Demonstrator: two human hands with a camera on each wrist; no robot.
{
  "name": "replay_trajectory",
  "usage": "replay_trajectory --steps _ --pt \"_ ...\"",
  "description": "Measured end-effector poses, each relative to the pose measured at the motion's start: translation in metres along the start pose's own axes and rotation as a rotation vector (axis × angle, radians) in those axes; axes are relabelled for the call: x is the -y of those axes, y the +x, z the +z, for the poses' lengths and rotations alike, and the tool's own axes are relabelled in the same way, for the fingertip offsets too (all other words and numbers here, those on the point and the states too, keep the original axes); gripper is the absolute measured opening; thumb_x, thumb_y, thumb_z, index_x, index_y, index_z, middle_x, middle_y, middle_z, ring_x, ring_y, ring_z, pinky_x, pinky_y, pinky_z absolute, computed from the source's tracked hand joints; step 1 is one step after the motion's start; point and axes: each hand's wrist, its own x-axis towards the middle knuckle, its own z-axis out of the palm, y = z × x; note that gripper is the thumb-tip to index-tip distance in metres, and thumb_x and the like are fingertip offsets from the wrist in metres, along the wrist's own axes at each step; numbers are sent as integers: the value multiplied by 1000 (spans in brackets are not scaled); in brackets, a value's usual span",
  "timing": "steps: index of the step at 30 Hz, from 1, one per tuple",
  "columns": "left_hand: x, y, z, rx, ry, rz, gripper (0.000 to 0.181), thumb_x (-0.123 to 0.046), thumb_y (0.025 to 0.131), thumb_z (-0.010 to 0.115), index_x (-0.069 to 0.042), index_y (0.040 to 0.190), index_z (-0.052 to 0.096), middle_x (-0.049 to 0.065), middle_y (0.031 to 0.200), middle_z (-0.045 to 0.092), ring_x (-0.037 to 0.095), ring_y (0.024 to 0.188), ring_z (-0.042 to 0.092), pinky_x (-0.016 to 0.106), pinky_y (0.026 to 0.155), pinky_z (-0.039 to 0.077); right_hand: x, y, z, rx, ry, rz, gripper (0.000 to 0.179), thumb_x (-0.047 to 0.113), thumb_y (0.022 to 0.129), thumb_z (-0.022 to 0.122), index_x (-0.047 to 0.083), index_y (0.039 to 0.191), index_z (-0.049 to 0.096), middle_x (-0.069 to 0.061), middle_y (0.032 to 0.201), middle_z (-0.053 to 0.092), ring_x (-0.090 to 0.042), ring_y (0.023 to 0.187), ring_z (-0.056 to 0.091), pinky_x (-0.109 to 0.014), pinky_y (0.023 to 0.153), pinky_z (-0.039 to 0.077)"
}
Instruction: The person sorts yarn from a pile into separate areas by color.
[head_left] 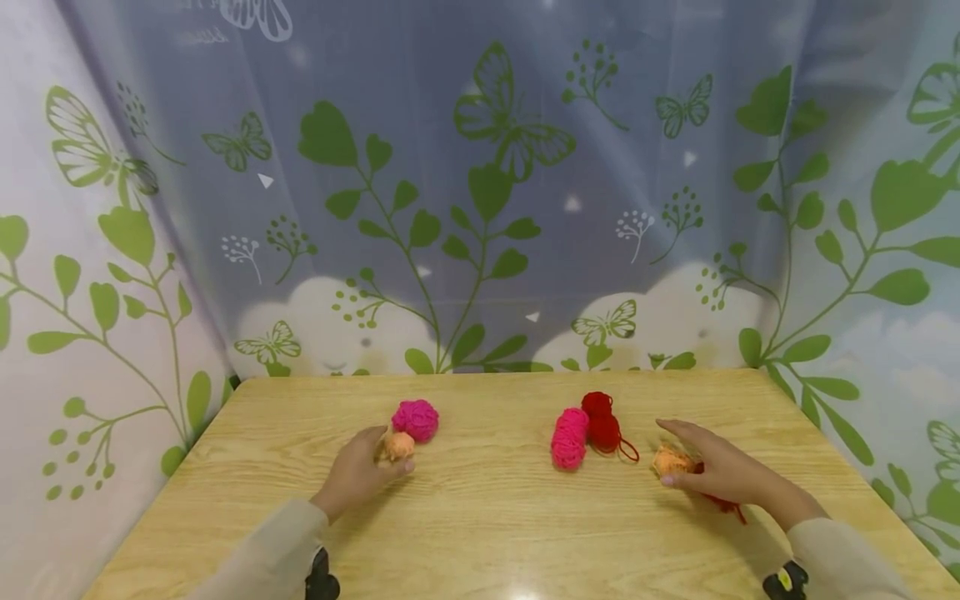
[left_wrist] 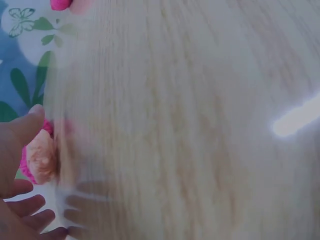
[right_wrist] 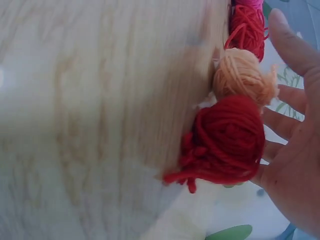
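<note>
My left hand [head_left: 358, 472] reaches around a small peach yarn ball [head_left: 400, 447], thumb and fingers spread to either side of it. Just behind that ball lies a magenta yarn ball [head_left: 416, 420]. In the left wrist view the peach ball [left_wrist: 42, 158] shows between the parted thumb and fingers. On the right side, my right hand [head_left: 726, 471] hovers with spread fingers beside a peach yarn ball [head_left: 672, 460]. A dark red yarn ball [right_wrist: 231, 140], mostly covered by the hand in the head view, sits nearest the palm in the right wrist view, against the peach one [right_wrist: 240, 75].
Between the hands, a hot pink yarn skein [head_left: 570, 438] leans beside a red yarn skein [head_left: 601, 421] with a loose strand trailing right. Everything lies on a wooden table [head_left: 480, 517]. Printed curtains [head_left: 420, 317] hang behind and at both sides of it.
</note>
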Motion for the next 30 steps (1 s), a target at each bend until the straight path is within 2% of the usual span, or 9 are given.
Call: replay_trajectory --steps 4,8,14,23,30 --pt "2 0 4 -17 -49 -33 72 -31 81 78 14 130 49 29 128 55 43 113 56 55 92 47 -5 -1 2 21 25 -5 78 34 84 73 -6 141 38 -33 139 41 -55 123 39 -66 93 38" --pt "3 0 7 -38 -68 -46 68 -26 80 79 13 129 51 28 125 57 41 112 57 52 93 47 -10 -2 3 41 65 -32 76 32 84 73 -9 139 40 -32 137 44 -52 118 45 -60 89 45" --pt "6 4 11 -77 -102 -58 62 -19 77 81 9 126 56 26 123 59 40 113 57 51 93 47 -18 -3 3 44 32 -65 72 32 83 74 -10 135 46 -27 132 51 -45 112 51 -46 86 51" --pt "9 8 14 -125 -166 -26 49 -10 76 81 7 118 63 21 111 68 32 101 65 43 84 53 -23 3 0 84 68 -76 63 32 85 71 -10 129 52 -30 129 53 -44 113 52 -31 83 54" --pt "12 8 17 -149 -198 -6 45 -8 77 80 7 117 65 23 111 67 33 102 66 38 82 55 -21 6 0 116 75 -31 59 29 86 71 -10 127 54 -29 124 58 -46 110 55 -41 82 55"
